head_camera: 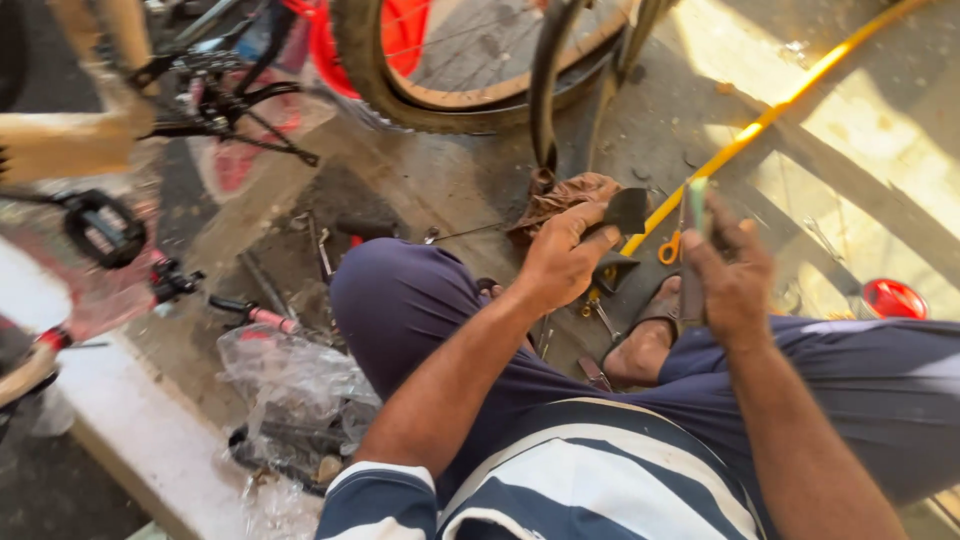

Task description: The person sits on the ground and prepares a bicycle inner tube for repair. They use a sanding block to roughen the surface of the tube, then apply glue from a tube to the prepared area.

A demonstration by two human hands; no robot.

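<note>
Two hands up over the knees: left hand (560, 262) fingers pinch dark rubber patch (626, 210), right hand (732, 275) grips blurred green-handled tool (694, 205); advise keeping patch flat and steady near the tool

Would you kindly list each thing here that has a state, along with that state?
Left hand: closed on a dark piece of rubber, held up.
Right hand: closed around a thin tool, blurred, upright.
Bicycle wheel: standing upright on the ground.
Yellow hose: lying across the ground.
Pedal: on its crank, unloaded.
Plastic bag: crumpled, lying on the ground.
Red lid: lying flat.
</note>
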